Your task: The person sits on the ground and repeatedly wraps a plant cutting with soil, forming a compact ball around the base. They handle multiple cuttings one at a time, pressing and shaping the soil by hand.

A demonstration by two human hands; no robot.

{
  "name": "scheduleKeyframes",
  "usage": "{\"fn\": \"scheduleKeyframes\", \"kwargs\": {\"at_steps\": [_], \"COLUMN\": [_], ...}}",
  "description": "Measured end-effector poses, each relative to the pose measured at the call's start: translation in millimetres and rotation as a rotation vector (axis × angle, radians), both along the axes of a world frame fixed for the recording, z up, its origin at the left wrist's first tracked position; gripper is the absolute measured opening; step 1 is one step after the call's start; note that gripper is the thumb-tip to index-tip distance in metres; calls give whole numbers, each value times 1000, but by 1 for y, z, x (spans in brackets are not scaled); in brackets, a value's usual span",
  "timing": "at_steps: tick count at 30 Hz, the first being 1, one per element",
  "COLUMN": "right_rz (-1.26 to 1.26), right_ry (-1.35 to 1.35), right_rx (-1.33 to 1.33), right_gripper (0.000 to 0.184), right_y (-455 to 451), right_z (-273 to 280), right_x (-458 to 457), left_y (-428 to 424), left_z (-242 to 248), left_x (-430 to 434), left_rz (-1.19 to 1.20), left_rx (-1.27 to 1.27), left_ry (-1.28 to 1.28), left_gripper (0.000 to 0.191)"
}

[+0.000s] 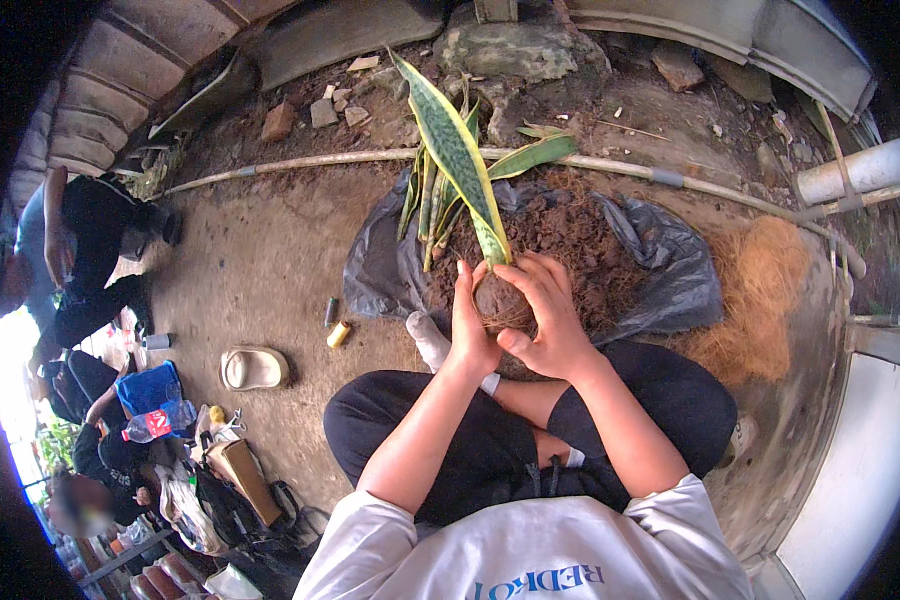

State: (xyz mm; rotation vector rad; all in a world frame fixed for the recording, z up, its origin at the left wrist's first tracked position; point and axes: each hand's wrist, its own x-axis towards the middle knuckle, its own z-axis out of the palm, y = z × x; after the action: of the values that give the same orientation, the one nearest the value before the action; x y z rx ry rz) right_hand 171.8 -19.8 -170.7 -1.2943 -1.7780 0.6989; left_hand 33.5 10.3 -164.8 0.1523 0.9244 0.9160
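Note:
Between my two hands is a rounded soil ball [501,301] with fibres about it, at the base of a snake plant leaf [456,146]. The tall leaf is mottled green with yellow margins and leans up to the left. My left hand [474,322] presses the ball's left side. Across its top and right side curve the fingers of my right hand [546,319]. Behind the ball lies a heap of dark soil [562,232] on a black plastic sheet [664,262]. More cut snake plant leaves [429,199] rest on the heap's left side.
A pile of brown coir fibre [757,300] lies at right. Two thread spools [338,334] and a beige slipper [253,368] are on the concrete at left. A pipe [330,159] crosses behind the sheet. Two people sit at far left near a plastic bottle [157,422] and bags.

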Motion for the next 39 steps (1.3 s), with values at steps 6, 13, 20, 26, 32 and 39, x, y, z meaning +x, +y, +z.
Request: {"fn": "scheduleKeyframes", "kwargs": {"at_steps": [6,13,20,26,32,39], "right_rz": [-3,338,262,180,281,169], "right_ry": [393,342,213,109,385,245], "right_rx": [-259,-555,-463,-552,-400,-460], "right_gripper": [99,80,76,79,80,87], "right_y": [5,8,-6,-11,-3,-12], "right_z": [-6,6,16,20,4,-6], "right_x": [10,46,31,22,27,19], "left_y": [-2,-4,-9,-9,-2,-5], "left_z": [-3,-12,-17,-20,-19,-21], "left_x": [-2,-6,-7,-9,-8,-9], "left_rz": [-51,-307,-389,-364,-352,-273], "left_rx": [122,519,653,678,512,624], "left_ry": [89,405,628,707,440,597], "left_gripper": [70,69,52,50,47,47]}}
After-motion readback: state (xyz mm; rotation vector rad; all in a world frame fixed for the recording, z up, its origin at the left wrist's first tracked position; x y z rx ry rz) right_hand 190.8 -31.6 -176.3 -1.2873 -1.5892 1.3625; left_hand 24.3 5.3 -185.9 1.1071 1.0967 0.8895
